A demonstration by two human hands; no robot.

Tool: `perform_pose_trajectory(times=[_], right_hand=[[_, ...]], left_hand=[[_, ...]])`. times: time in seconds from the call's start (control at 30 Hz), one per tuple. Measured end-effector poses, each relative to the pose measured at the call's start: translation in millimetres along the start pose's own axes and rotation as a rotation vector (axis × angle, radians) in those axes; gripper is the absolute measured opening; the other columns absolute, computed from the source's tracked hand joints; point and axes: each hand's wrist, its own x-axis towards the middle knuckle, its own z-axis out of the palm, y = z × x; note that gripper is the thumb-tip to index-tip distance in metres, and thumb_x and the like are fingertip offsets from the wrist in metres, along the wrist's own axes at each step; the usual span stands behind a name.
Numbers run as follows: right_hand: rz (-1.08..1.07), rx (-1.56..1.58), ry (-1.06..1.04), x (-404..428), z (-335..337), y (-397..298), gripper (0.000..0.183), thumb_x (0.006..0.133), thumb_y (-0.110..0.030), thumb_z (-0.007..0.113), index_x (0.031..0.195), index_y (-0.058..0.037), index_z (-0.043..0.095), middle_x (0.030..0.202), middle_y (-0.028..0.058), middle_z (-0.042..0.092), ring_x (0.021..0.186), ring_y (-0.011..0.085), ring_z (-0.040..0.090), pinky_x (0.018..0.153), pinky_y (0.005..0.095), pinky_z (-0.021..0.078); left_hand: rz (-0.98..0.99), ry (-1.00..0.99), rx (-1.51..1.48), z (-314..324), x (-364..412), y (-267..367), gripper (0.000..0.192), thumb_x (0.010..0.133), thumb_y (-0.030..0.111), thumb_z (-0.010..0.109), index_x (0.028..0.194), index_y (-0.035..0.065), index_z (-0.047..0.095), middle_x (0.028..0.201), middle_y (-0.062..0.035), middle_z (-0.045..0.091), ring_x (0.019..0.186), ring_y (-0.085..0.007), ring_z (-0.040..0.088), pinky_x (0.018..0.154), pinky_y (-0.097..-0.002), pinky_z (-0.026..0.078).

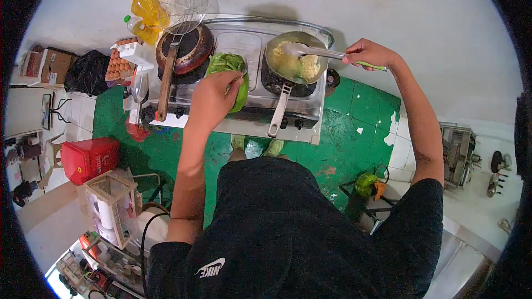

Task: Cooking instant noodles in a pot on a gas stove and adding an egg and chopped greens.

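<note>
With my right hand (366, 55) I grip the green-ended handle of a metal spatula (322, 52), whose broad head dips into a long-handled pan (277, 41) on the right burner. Noodles (309, 68) lie in liquid in that pan, with some green bits. My left hand (218, 95) pinches the end of a fork (245, 66) over a green bowl (240, 97) of cut leafy greens (224, 62), between the two burners. Part of the fork and the bowl is hidden behind my left hand.
A dark wok (203, 45) with a wooden-handled wire strainer (184, 8) over it occupies the left burner of the steel stove (232, 37). Oil bottles (145, 6) and egg trays (119, 66) stand at the left. A gas hose (266, 19) runs behind the stove.
</note>
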Motion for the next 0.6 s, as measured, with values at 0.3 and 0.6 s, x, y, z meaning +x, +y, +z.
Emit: perform_pose_trajectory(times=[0.3, 0.6], right_hand=[[0.113, -0.08, -0.05, 0.8, 22.5, 31.9, 0.036, 0.086, -0.043, 0.071, 0.079, -0.0076, 0.067, 0.06, -0.0035, 0.051, 0.047, 0.0074, 0.047, 0.042, 0.0253, 0.0382], [0.17, -0.227, -0.055, -7.6, 10.4, 24.1, 0.05, 0.077, -0.052, 0.074, 0.086, -0.0035, 0.073, 0.062, 0.001, 0.054, 0.051, 0.0129, 0.052, 0.045, 0.0299, 0.0439]], left_hand=[[0.112, 0.076, 0.003, 6.2, -0.2, -2.9, 0.015, 0.088, 0.014, 0.065, 0.098, 0.0038, 0.07, 0.092, -0.0164, 0.07, 0.085, -0.0363, 0.066, 0.074, -0.0429, 0.053], [0.04, -0.013, 0.028, 5.7, 0.1, 1.5, 0.018, 0.09, 0.018, 0.065, 0.1, 0.0033, 0.07, 0.095, -0.0175, 0.07, 0.087, -0.0368, 0.066, 0.077, -0.0424, 0.052]])
